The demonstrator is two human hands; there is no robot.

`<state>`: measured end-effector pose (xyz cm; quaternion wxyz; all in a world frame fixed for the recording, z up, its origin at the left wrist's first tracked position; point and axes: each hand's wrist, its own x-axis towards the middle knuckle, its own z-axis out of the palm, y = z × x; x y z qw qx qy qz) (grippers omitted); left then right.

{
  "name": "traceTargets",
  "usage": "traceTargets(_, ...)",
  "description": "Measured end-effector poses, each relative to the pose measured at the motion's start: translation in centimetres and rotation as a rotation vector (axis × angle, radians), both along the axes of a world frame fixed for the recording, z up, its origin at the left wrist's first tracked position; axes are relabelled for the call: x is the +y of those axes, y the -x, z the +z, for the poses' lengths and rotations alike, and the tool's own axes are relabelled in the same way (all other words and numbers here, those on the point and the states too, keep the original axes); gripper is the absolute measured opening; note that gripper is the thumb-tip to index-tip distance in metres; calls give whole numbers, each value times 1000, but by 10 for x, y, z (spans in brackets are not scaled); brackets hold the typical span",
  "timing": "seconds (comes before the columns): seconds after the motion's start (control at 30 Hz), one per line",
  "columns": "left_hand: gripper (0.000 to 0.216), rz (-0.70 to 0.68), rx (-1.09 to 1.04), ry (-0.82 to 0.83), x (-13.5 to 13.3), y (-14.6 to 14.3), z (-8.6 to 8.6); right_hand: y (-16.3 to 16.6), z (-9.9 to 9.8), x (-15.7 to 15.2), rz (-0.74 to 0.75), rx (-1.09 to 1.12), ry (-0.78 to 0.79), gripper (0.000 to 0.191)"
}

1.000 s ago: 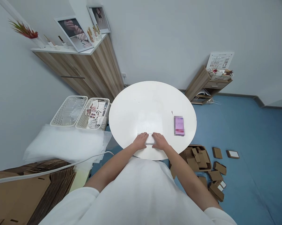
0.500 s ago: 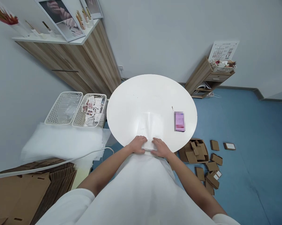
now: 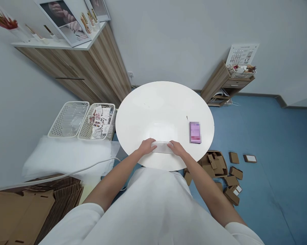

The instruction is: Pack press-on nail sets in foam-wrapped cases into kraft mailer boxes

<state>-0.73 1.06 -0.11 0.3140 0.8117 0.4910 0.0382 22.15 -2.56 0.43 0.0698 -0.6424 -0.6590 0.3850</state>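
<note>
Near the front edge of the round white table (image 3: 163,98), a narrow white bundle that looks like rolled foam sheet (image 3: 163,147) lies crosswise. My left hand (image 3: 147,146) grips its left end with curled fingers. At the opposite end, my right hand (image 3: 176,147) pinches it, thumb on top. Whatever may be inside the white roll is hidden. To the right on the table lies a purple box-like item (image 3: 194,132), its surface blurred.
At left stand a basket of printed cards (image 3: 100,122) and a basket of clear plastic packs (image 3: 69,119). Below them are a stack of white foam sheets (image 3: 69,154), a cable and flat cardboard (image 3: 23,211). Small brown boxes (image 3: 231,195) litter the floor at right.
Both hands have moved forward on the table, away from my body, and wider apart. The white sheet that stretched ahead of them now lies gathered in a wider, flat roll.
</note>
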Motion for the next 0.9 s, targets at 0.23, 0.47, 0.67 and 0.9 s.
traceTargets(0.23,40,106,138,3,8,3,-5,-13,-6,1,-202,-78,70,34)
traceTargets(0.47,36,240,58,-264,-12,11,-2,-32,-10,-44,-604,73,-60,51)
traceTargets(0.67,45,-84,31,-249,-50,-17,-8,2,-20,-90,-983,758,291,65)
traceTargets(0.9,63,-139,158,-159,-56,-26,-15,20,-21,-61,-1199,849,176,83)
